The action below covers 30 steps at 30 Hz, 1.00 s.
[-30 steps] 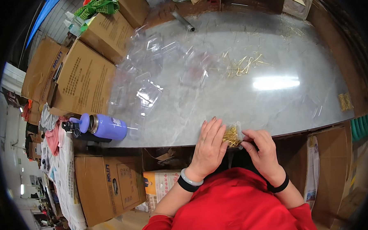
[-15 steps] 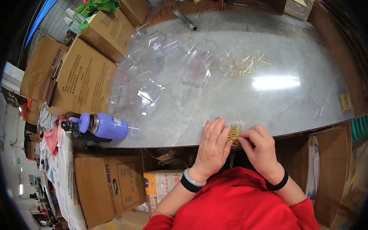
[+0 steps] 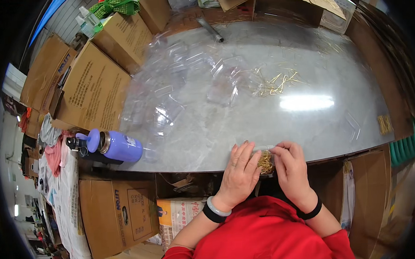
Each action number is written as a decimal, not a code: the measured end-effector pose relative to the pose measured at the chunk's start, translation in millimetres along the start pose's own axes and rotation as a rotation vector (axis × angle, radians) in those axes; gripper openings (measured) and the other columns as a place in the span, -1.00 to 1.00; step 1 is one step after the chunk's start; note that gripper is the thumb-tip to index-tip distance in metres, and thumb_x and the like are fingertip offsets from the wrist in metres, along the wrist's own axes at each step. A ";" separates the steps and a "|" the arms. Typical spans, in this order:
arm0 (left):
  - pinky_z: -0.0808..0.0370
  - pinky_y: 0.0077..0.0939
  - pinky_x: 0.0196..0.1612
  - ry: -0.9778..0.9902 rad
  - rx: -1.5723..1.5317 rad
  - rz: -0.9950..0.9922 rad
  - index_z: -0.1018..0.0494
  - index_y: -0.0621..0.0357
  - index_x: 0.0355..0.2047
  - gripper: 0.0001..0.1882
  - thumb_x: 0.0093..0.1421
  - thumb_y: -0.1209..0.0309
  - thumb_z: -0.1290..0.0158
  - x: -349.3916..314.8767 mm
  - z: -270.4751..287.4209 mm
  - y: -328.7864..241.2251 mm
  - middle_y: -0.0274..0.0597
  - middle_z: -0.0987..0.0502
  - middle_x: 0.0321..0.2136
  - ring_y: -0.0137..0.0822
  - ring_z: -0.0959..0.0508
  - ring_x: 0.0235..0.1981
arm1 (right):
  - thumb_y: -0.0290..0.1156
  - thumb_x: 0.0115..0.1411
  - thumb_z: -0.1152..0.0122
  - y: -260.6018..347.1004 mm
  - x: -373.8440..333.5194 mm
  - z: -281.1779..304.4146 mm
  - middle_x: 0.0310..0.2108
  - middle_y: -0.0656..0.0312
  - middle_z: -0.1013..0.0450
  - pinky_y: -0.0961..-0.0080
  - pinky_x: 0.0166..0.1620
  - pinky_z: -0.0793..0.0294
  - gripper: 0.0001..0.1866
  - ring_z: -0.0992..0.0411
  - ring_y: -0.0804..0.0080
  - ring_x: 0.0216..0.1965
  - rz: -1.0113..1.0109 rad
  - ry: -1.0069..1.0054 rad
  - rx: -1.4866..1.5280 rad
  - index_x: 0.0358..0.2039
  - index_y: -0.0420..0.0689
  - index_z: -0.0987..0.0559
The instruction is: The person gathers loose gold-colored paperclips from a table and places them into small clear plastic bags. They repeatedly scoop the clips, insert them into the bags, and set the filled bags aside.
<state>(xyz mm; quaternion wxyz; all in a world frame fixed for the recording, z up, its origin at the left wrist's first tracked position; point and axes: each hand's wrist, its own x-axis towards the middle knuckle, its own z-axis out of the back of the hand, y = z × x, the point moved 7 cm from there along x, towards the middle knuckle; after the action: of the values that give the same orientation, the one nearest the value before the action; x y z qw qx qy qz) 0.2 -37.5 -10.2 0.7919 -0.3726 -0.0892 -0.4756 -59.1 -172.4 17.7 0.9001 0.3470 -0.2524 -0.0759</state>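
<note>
The left hand (image 3: 239, 172) is lying over the left side of a bundle of gold-coloured wire pieces (image 3: 265, 165), its fingers extended and close together; I cannot tell whether the hidden thumb side is gripping. The right hand (image 3: 291, 170) is curling at the bundle's right side, thumb and forefinger narrowed near the clear plastic packet (image 3: 265, 148) — whether they are pinching it, I cannot tell. The bundle is sitting at the near edge of the table, between the hands, with clear plastic showing along its far side.

For good handling, the left palm should be bracing the wires evenly while the right fingertips are working lightly at the film, as thin plastic is likely to snag on wire ends. Working farther from the edge would be safer.

The wire is looking thin, stiff and shiny; loose gold-coloured wires (image 3: 279, 82) are lying crisscrossed farther off, and a compact wire bundle (image 3: 384, 124) is resting at the far right. Glossy, see-through plastic pieces (image 3: 168, 89) are spreading across the left of the smooth grey tabletop (image 3: 203, 139) — their straight edges catching light.
</note>
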 end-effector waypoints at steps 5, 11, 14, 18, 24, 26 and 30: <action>-0.18 0.15 0.35 0.001 0.005 -0.006 -0.40 0.22 0.15 -0.57 0.26 0.46 -0.08 1.4 0.7 -1.3 0.12 -0.28 0.25 0.15 -0.30 0.28 | -0.58 0.19 -0.24 -3.8 11.3 -5.2 -0.23 0.07 -0.45 0.25 -0.16 -0.46 -0.87 -0.45 0.07 -0.20 -0.015 -0.030 0.010 -0.23 -0.22 -0.57; -0.18 0.15 0.35 0.008 0.021 -0.017 -0.40 0.24 0.13 -0.57 0.25 0.45 -0.08 0.5 0.0 -1.0 0.12 -0.28 0.25 0.15 -0.31 0.27 | -0.52 0.14 -0.31 -12.8 34.3 -9.4 -0.35 0.12 -0.46 0.28 -0.34 -0.50 -0.89 -0.52 0.13 -0.38 -0.103 0.146 0.091 -0.33 -0.19 -0.56; -0.18 0.14 0.36 0.014 0.025 -0.004 -0.40 0.26 0.13 -0.57 0.25 0.44 -0.08 1.0 -0.4 -1.2 0.11 -0.29 0.24 0.14 -0.31 0.27 | -0.53 0.14 -0.31 -11.1 37.9 -7.9 -0.35 0.11 -0.45 0.27 -0.33 -0.51 -0.89 -0.52 0.13 -0.38 -0.035 0.188 0.050 -0.33 -0.20 -0.55; -0.18 0.14 0.35 0.024 0.014 0.003 -0.40 0.27 0.12 -0.57 0.25 0.44 -0.08 3.0 -0.9 -2.6 0.12 -0.30 0.24 0.14 -0.30 0.27 | -0.55 0.13 -0.29 -10.5 33.8 -3.3 -0.35 0.12 -0.46 0.29 -0.32 -0.51 -0.90 -0.52 0.13 -0.39 0.041 0.130 -0.043 -0.33 -0.20 -0.55; -0.19 0.13 0.35 0.020 0.020 -0.001 -0.40 0.27 0.12 -0.57 0.24 0.44 -0.08 2.4 -1.2 -1.4 0.12 -0.31 0.23 0.14 -0.30 0.27 | -0.60 0.07 -0.30 -18.5 32.0 -1.7 -0.33 0.13 -0.47 0.30 -0.33 -0.51 -0.85 -0.51 0.12 -0.41 -0.091 0.138 0.082 -0.32 -0.18 -0.57; -0.20 0.13 0.34 0.009 0.015 -0.005 -0.39 0.27 0.11 -0.57 0.24 0.44 -0.09 1.8 -1.8 -0.8 0.11 -0.31 0.23 0.14 -0.30 0.27 | -0.60 0.07 -0.30 -16.1 31.7 -1.9 -0.32 0.14 -0.48 0.31 -0.32 -0.51 -0.84 -0.51 0.14 -0.40 -0.058 0.120 0.040 -0.31 -0.18 -0.58; -0.21 0.13 0.34 0.015 0.011 0.001 -0.40 0.28 0.10 -0.58 0.24 0.44 -0.09 3.8 -0.3 -2.3 0.11 -0.32 0.22 0.14 -0.31 0.26 | -0.63 0.09 -0.27 -5.6 29.3 -2.9 -0.30 0.15 -0.49 0.33 -0.27 -0.51 -0.82 -0.52 0.16 -0.32 0.082 0.064 -0.079 -0.26 -0.19 -0.59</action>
<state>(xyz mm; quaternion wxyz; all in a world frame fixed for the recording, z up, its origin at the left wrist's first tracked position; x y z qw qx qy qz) 0.3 -40.9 -7.3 0.7948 -0.3647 -0.0860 -0.4775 -32.2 -184.0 23.9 0.9230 0.3030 -0.2342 -0.0378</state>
